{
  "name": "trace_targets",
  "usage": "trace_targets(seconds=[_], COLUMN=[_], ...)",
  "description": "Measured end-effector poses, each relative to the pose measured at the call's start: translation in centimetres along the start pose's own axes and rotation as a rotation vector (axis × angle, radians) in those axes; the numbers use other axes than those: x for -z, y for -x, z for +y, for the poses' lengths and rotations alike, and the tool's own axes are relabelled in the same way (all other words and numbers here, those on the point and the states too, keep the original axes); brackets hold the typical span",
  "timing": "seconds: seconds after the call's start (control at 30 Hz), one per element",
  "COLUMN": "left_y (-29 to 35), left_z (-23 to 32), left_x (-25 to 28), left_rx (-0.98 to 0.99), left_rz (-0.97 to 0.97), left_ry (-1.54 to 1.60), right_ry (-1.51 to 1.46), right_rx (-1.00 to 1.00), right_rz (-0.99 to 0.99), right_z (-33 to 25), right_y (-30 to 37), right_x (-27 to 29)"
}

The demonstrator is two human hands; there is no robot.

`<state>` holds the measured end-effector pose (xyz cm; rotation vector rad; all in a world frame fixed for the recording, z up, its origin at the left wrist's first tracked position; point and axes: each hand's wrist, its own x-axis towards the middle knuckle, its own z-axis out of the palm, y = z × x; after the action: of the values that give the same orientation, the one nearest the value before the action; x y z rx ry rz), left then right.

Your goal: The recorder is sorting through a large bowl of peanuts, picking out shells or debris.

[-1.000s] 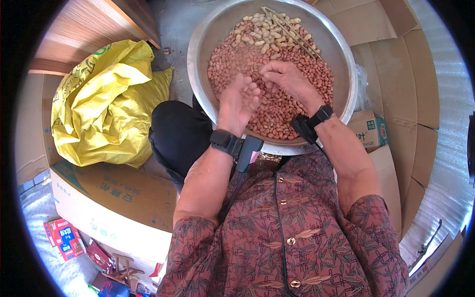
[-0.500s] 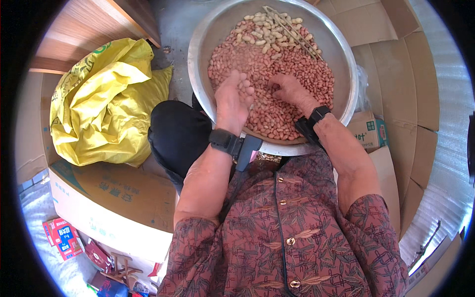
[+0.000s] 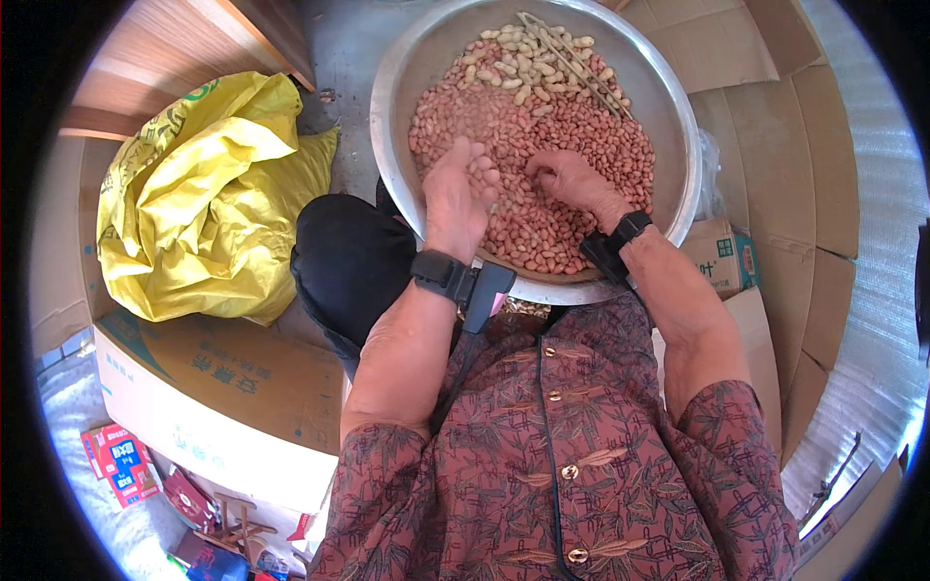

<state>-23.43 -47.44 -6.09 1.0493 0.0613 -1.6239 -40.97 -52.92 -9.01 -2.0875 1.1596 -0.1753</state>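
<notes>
A wide metal basin [image 3: 384, 136] holds a heap of shelled reddish peanuts [image 3: 610, 150]. Toward its far side lie pale unshelled peanuts [image 3: 552, 70], with thin dry stalks [image 3: 581, 68] across them. Over the left part of the heap, my left hand [image 3: 460, 198] is turned palm up, its fingers curled in; what lies in it blends with the peanuts behind. My right hand [image 3: 573, 182] is at the heap's middle, knuckles up, thumb and fingers drawn together just over the kernels. Anything between those fingertips is hidden.
A yellow plastic sack [image 3: 208, 203] slumps at the left, above a cardboard box [image 3: 242, 382]. My dark-clad knee [image 3: 351, 247] is beside the basin. Cardboard sheets [image 3: 794, 165] line the right side, with a small carton [image 3: 717, 257] near the basin. A wooden panel [image 3: 165, 58] stands at the far left.
The right hand's fingers have drawn in slightly toward the palm. My left hand stays nearly in place, still curled.
</notes>
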Motion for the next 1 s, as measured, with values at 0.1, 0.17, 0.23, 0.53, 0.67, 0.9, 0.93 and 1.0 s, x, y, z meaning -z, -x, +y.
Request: trace_targets(seconds=[0.1,0.17,0.23,0.53,0.67,0.9,0.93,1.0], left_y=[-0.1,-0.1,0.0,-0.3,-0.4,0.3,0.2,-0.1], left_z=[0.0,-0.1,-0.2,-0.3,-0.7,-0.7,-0.6,-0.7], left_x=[0.0,-0.1,-0.3,0.4,0.0,-1.3,-1.3,-1.1], left_rx=[0.006,0.007,-0.002,0.018,0.071,0.18,0.179,0.177], left_rz=[0.005,-0.005,-0.003,-0.037,-0.06,-0.187,-0.184,-0.153], left_ry=[-0.009,-0.011,-0.018,-0.043,-0.039,0.039,0.019,0.042], right_ry=[-0.053,-0.05,0.051,0.186,-0.205,-0.35,-0.172,0.007], right_rx=[-0.025,-0.013,-0.008,0.059,0.063,0.183,0.116,0.041], right_rz=[-0.03,-0.044,-0.031,0.126,0.21,0.043,0.076,0.109], right_z=[0.7,0.9,0.6,0.4,-5.0,-5.9,-3.9,-0.4], right_y=[-0.2,-0.3,-0.5,-0.8,0.1,1.1,1.0,1.6], right_x=[-0.4,-0.8,-1.2,-0.4,3.3,6.8,6.8,6.4])
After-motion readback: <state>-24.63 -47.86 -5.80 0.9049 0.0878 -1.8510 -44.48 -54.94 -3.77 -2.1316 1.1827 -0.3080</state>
